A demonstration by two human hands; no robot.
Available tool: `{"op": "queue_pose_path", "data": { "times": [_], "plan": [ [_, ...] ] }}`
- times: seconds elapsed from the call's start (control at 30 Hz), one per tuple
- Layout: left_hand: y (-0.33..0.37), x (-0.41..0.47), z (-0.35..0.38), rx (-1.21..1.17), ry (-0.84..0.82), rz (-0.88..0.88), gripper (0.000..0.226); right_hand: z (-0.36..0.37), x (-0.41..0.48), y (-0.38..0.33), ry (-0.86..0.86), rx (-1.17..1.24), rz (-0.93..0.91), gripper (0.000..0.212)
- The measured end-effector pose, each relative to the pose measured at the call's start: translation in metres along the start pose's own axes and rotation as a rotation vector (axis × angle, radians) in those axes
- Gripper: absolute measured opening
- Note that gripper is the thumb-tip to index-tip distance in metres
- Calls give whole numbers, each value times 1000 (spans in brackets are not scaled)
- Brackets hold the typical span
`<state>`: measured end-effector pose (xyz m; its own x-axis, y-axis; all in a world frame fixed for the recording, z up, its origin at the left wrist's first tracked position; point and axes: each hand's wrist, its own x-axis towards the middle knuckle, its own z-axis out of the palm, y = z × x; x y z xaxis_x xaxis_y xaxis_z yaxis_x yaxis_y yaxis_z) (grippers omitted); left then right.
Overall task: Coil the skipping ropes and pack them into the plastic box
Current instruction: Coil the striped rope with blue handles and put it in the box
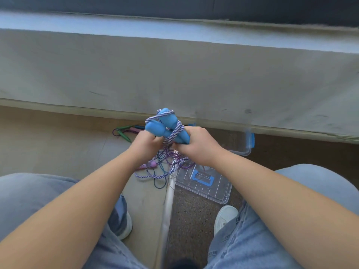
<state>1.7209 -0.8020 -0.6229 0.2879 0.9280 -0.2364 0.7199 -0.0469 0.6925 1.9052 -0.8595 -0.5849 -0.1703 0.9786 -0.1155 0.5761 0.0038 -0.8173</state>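
I see the left hand [144, 145] and the right hand [198, 146] close together. Both have their fingers curled round the two blue handles [162, 126], and the purple-white rope [175, 133] is wound across these just above the knuckles. I think each wrap must be pulled tight and the loose part below the hands taken in, before going to the plastic box [247, 150] just right of the right hand.

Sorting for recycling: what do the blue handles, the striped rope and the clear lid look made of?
Blue handles: matt, rounded, no shine; probably foam or soft plastic. Striped rope: twisted purple-and-white strands, likely fibre cord. Clear lid: see-through, ribbed, glossy; hard plastic.
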Motion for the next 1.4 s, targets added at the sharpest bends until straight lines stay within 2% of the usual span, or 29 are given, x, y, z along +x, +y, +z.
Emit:
{"op": "queue_pose_path", "data": {
  "times": [0.1, 0.2, 0.27, 0.37, 0.4, 0.47, 0.5, 0.57, 0.63, 0.67, 0.7, 0.77, 0.8, 0.87, 0.93, 1.0, 1.1, 1.17, 1.27, 1.33, 1.4],
  "plan": [
    [15, -7, 9, 85, -41, 94, 33, -2, 8, 14, 161, -53, 165, 21],
    [26, -18, 9, 190, -194, 233, 38, -9, 17, 29, 237, -145, 355, 24],
    [31, -21, 7, 376, -228, 418, 43, -16, 18, 39, 134, -352, 425, 23],
    [36, -14, -3, 618, -81, 624, 48, -20, 11, 41, -145, -533, 403, 20],
    [36, -10, -5, 648, -30, 651, 51, -18, 7, 35, -260, -576, 359, 21],
    [40, -8, -7, 673, 54, 703, 57, -10, 2, 21, -474, -666, 160, 14],
    [40, -5, -6, 679, 79, 705, 60, -4, -1, 14, -547, -666, 42, 5],
    [41, 0, -8, 656, 70, 640, 64, 3, -10, -3, -602, -601, -115, 20],
    [39, 3, -15, 513, 11, 483, 68, -1, -16, -16, -571, -445, -115, 29],
    [40, 2, -21, 360, -43, 375, 68, -7, -18, -22, -547, -333, -77, 28],
    [36, 2, -25, 169, -69, 240, 63, -14, -20, -26, -507, -219, -31, 25],
    [29, -1, -22, -120, -81, -19, 37, -26, -18, -27, -332, -109, 31, 19],
    [28, -2, -18, -105, -77, -17, 29, -30, -15, -24, -212, -120, 54, 18],
    [26, -4, -5, 100, -53, 169, 29, -35, -7, -12, -1, -161, 131, 16],
    [31, -12, 8, 245, -114, 252, 37, -38, 3, 2, 101, -187, 236, 13],
    [32, -17, 20, 439, -203, 407, 30, -38, 9, 15, 112, -303, 320, 15],
    [37, -23, 18, 695, -139, 652, 36, -30, 6, 25, 0, -588, 403, 15],
    [43, -20, 6, 786, -42, 706, 44, -23, 1, 26, -132, -754, 386, 22],
    [45, -13, -12, 785, 85, 720, 55, -15, -4, 19, -344, -825, 154, 15],
    [40, -8, -19, 746, 132, 642, 58, -12, -6, 12, -434, -790, -12, 12],
    [31, -2, -22, 637, 46, 482, 63, -10, -9, 6, -472, -711, -125, 15]
  ]
}}
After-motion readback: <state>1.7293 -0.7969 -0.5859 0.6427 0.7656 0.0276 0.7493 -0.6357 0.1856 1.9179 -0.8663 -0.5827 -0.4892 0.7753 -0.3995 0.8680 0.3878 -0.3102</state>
